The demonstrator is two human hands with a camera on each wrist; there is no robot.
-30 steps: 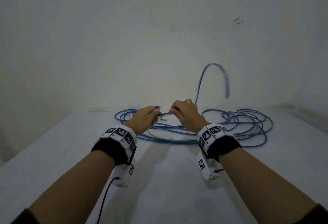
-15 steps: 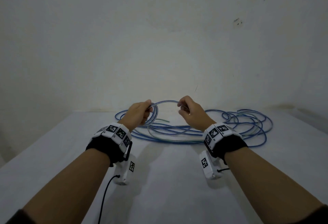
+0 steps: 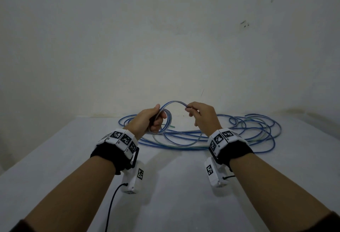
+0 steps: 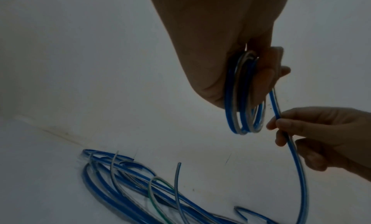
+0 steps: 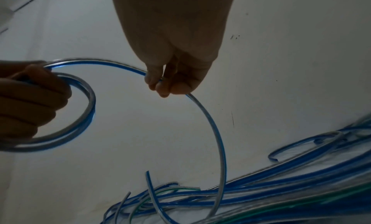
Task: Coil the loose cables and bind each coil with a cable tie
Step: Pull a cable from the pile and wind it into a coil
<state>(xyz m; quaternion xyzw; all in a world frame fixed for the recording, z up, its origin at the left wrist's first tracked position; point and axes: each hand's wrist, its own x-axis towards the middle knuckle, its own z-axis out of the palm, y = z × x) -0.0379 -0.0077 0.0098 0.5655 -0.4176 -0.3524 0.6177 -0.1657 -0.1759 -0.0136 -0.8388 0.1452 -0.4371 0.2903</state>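
My left hand [image 3: 155,119] grips a small coil of blue cable [image 3: 168,119] of a few loops, held above the table; the same coil [image 4: 243,100] hangs from its fingers in the left wrist view. An arc of the cable [image 3: 173,102] runs from the coil to my right hand [image 3: 193,111], which pinches it between thumb and fingers [image 5: 158,82]. Below the pinch the cable [image 5: 216,140] curves down into the loose pile [image 3: 230,136] of blue, clear and green strands on the table. No cable tie is in view.
The white table [image 3: 174,185] is bare between my forearms and the pile. A plain wall [image 3: 165,47] rises just behind the pile. A cut green end [image 3: 173,126] lies near the left hand, and loose cable ends [image 5: 149,184] stick up from the pile.
The cable whipping high over the right hand came down. My hands moved apart, the left now gripping a coil of a few loops, the right pinching farther along the cable.
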